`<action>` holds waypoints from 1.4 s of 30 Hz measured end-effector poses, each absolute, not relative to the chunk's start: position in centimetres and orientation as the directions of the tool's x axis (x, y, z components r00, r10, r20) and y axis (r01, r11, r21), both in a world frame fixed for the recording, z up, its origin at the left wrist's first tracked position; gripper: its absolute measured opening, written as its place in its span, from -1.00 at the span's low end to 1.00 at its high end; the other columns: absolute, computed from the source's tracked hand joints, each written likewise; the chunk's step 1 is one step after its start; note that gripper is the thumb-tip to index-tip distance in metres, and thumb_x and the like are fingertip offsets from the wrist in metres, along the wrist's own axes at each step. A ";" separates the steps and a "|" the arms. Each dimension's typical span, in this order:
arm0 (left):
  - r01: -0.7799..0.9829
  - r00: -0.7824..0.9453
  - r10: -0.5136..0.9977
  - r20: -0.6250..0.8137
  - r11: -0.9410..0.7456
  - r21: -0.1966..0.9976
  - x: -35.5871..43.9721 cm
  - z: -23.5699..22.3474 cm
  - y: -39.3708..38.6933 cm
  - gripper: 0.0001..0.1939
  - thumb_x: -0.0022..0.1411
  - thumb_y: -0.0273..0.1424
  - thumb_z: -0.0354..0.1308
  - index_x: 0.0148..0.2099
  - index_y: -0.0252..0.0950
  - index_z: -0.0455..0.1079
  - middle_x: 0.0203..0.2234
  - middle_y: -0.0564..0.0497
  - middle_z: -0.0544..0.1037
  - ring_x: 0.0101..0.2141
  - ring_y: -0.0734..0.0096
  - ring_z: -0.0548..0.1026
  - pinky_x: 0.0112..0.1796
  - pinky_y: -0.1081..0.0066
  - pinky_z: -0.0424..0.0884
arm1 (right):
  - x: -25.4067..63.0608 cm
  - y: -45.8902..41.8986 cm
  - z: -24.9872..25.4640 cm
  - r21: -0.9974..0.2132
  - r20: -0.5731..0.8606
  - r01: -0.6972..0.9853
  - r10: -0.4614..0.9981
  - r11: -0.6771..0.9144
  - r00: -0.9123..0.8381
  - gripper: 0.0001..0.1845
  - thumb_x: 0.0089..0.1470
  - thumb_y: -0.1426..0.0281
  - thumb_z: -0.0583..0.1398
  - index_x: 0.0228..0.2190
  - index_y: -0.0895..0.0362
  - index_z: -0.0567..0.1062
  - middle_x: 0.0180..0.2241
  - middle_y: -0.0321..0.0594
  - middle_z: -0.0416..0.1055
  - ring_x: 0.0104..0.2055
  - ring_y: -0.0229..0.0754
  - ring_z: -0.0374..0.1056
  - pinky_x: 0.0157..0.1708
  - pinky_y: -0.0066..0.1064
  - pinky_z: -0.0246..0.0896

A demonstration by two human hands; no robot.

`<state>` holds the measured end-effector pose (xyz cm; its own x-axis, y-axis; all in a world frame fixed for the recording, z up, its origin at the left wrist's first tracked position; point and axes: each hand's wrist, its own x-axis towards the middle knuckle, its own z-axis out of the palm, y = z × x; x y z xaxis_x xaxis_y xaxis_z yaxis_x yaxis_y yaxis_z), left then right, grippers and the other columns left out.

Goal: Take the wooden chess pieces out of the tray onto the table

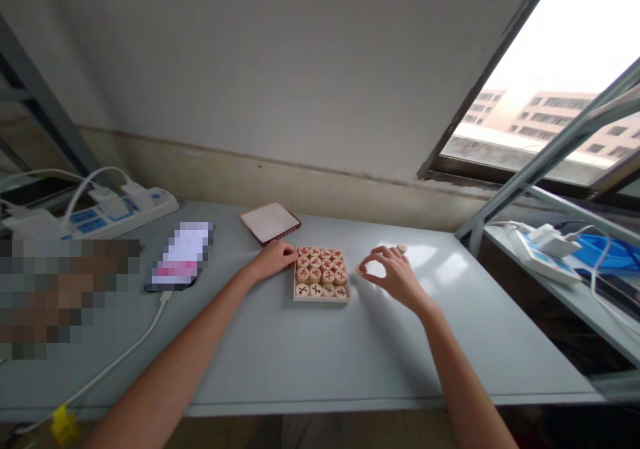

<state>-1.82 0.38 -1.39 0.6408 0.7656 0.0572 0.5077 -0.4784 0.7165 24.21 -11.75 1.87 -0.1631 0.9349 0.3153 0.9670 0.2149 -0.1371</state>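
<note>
A shallow box (320, 297) holds rows of round wooden Chinese chess pieces (321, 264), red-marked in the back rows and dark-marked in the front row. My left hand (274, 259) is curled at the box's left side, its fingertips on the edge near the back corner. To the right of the box, my right hand (395, 272) pinches a pale chess piece (360, 271) between thumb and finger, low over the table. Another chess piece (401, 249) lies just behind my right hand. What the marking on the pinched piece is, I cannot make out.
Behind my left hand lies a lid (271, 222) with a dark red rim. A phone (183, 255) with a white cable (135, 342) is at left, before a power strip (145, 217) with chargers. A metal post (477, 229) stands at the table's right end, below a window.
</note>
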 end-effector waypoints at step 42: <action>0.504 0.624 0.780 0.042 -0.443 0.741 -2.4 -1.1 -0.3 -0.73 0.03 -0.38 -0.06 -0.66 -0.35 0.20 -0.74 0.14 0.22 -0.63 0.59 0.14 -0.57 0.53 0.01 | 27.6 -11.2 -1.3 -0.016 0.422 0.978 0.888 0.207 -0.181 -0.51 0.05 -0.03 -0.15 -0.29 -0.02 0.39 -0.27 -0.17 0.42 -0.24 0.00 0.30 -0.40 -0.21 0.04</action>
<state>-2.36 -0.32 -1.08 0.6240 0.7803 0.0421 0.5040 -0.4431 0.7414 27.56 -11.23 -1.32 -0.1806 0.8883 0.4223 0.9783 0.2066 -0.0162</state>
